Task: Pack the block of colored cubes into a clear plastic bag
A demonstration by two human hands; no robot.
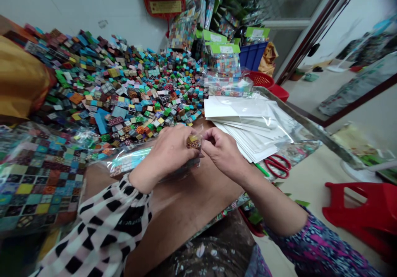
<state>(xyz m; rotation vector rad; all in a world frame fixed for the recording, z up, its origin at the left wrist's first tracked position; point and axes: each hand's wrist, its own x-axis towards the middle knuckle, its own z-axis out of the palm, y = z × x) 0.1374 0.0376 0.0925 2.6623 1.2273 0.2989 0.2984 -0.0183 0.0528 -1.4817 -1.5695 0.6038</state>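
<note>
The left hand (167, 150) pinches a small patterned block (194, 143) — the right hand (225, 152), fingertips pressed together, sits just beside it, above a clear plastic bag (130, 159).

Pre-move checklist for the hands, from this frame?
1. Small patterned block held by left hand: ok, gripped at the fingers.
2. Right hand gripping the block too: cannot tell, the fingers hide the contact.
3. Clear bag mouth open: cannot tell, the hands cover it.
4. White sheets squared in a neat stack: not ok, they lie fanned out.
5. Red scissors apart from the hands: ok, they lie beyond the right hand, by the sheets.
</note>
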